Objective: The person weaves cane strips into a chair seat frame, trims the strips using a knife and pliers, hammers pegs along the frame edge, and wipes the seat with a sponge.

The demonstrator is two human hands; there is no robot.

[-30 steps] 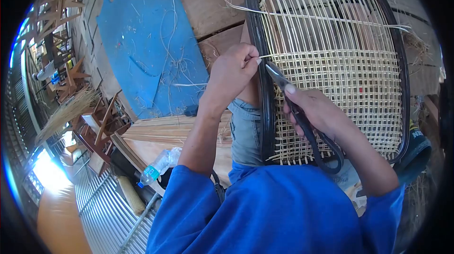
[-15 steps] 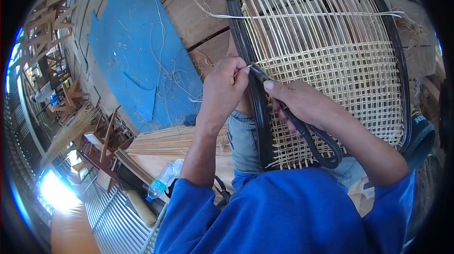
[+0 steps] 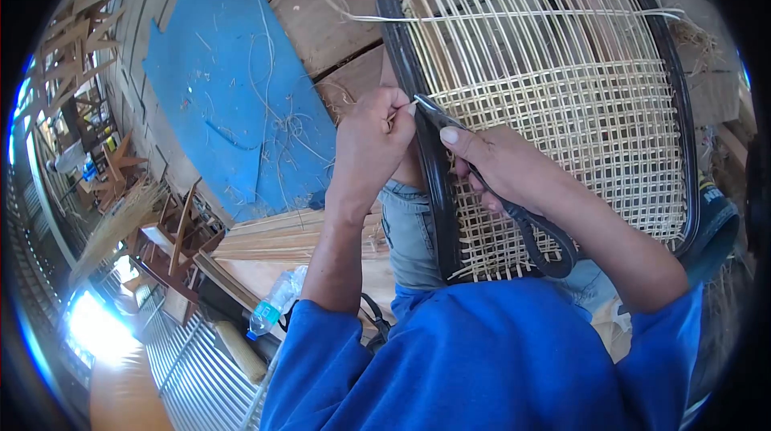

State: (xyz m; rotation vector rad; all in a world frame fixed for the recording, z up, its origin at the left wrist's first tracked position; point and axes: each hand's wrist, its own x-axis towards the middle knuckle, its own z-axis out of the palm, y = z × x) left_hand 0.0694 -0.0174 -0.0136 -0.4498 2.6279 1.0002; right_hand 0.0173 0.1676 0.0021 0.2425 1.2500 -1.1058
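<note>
A black-framed panel (image 3: 440, 198) lies across my lap, strung with pale cane weave (image 3: 586, 122) that is dense in its nearer half and only lengthwise strands farther off. At the frame's left side my left hand (image 3: 371, 142) is closed in a pinch on the end of a cane strand (image 3: 413, 103). My right hand (image 3: 514, 162) is closed around black-handled scissors (image 3: 550, 246) above the weave. Their tips meet the strand right beside my left fingertips. Whether the blades are fully together I cannot tell. A long loose strand (image 3: 514, 14) crosses the far part of the panel.
A blue sheet (image 3: 217, 86) littered with cane scraps covers planks on the left. Below it are wooden strips (image 3: 297, 238) and a plastic bottle (image 3: 273, 302). Wooden frames (image 3: 173, 258) and a bundle of fibres (image 3: 116, 226) stand farther left.
Both hands have shifted slightly up and left in view, the scissors still at the strand's end. The view has shifted a little, and the panel appears slightly higher.
</note>
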